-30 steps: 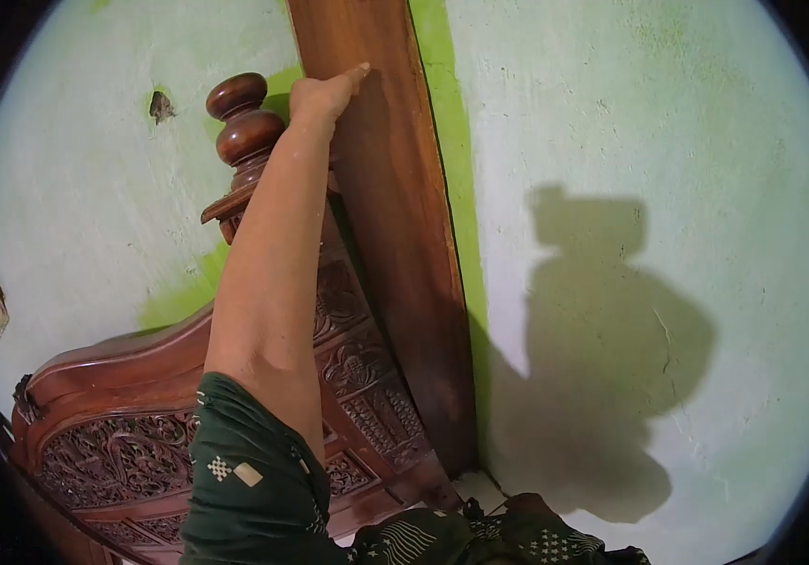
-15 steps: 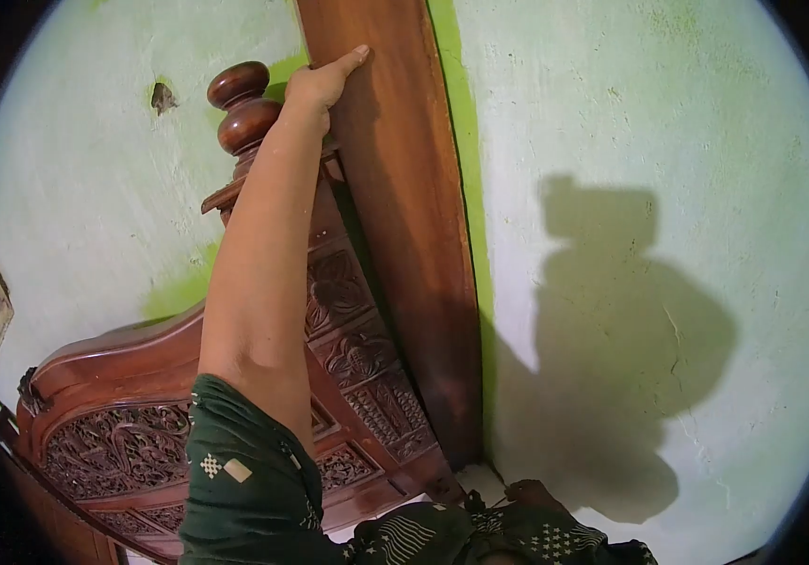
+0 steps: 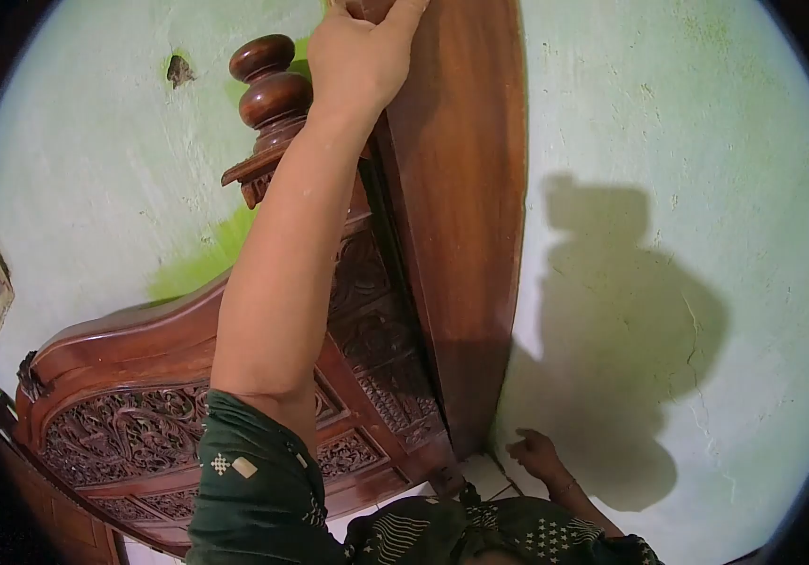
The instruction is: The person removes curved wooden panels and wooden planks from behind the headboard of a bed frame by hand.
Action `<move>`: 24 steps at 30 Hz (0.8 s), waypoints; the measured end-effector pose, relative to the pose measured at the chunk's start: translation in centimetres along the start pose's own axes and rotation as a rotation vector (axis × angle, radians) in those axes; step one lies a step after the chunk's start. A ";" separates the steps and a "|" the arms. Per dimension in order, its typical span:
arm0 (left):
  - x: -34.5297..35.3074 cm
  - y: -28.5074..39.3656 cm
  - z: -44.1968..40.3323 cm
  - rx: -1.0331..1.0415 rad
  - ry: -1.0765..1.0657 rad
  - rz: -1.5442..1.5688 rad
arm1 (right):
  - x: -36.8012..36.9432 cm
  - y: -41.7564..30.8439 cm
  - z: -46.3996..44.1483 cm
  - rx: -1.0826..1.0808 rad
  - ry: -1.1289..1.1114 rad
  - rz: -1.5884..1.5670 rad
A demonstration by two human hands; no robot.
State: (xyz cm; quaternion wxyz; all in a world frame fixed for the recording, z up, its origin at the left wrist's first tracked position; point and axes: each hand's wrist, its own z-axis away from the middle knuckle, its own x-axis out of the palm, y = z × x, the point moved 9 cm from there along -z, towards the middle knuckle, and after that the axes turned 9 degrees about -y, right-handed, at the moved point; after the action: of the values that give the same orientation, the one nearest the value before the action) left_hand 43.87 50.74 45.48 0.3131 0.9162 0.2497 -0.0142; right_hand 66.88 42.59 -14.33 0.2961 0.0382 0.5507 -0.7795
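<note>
Wooden board (image 3: 470, 188): hold set, one hand only

Board stands on end beside the carved headboard (image 3: 155, 344), lower end down near the tiled floor (image 3: 482, 477), top out of frame. Your left hand (image 3: 357, 61) grasps its left edge, thumb over the face, other fingers mostly hidden. Your right hand (image 3: 538, 457) is low near the wall (image 3: 753, 282), loosely curled, nothing in it. Looks mid-handling: one-handed hold done; right hand isn't on it, board not let go or laid down.

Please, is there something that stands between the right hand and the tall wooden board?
Nothing visible: the right hand is low, right of the foot of the wooden board, with only an open gap showing between. The left hand holds the board higher up.
</note>
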 end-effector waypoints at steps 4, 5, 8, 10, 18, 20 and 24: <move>-1.3 4.0 3.9 0.104 -0.036 0.158 | -2.7 -7.6 3.3 -0.228 0.231 -0.086; -1.2 4.4 4.2 0.118 -0.064 0.208 | -3.6 -10.0 4.5 -0.329 0.311 -0.076; -0.4 5.4 4.3 0.178 -0.141 0.353 | -6.5 -17.4 8.6 -0.632 0.570 -0.043; -0.1 8.6 7.0 0.263 -0.137 0.391 | -8.2 -21.2 11.2 -0.833 0.779 -0.028; -1.2 14.7 13.5 0.464 -0.225 0.426 | -10.3 -18.1 9.2 -0.987 0.465 -0.321; -1.4 15.0 14.3 0.482 -0.238 0.416 | -9.8 -16.5 9.5 -0.964 0.489 -0.346; -2.9 15.6 15.1 0.533 -0.237 0.387 | -8.9 -17.9 12.5 -1.051 0.643 -0.399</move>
State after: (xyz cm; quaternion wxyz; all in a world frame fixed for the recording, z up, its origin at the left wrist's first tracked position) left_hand 50.64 30.07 42.74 0.0864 0.9881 0.0206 -0.1256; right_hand 68.49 39.21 8.89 -0.0549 0.0168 0.9167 -0.3955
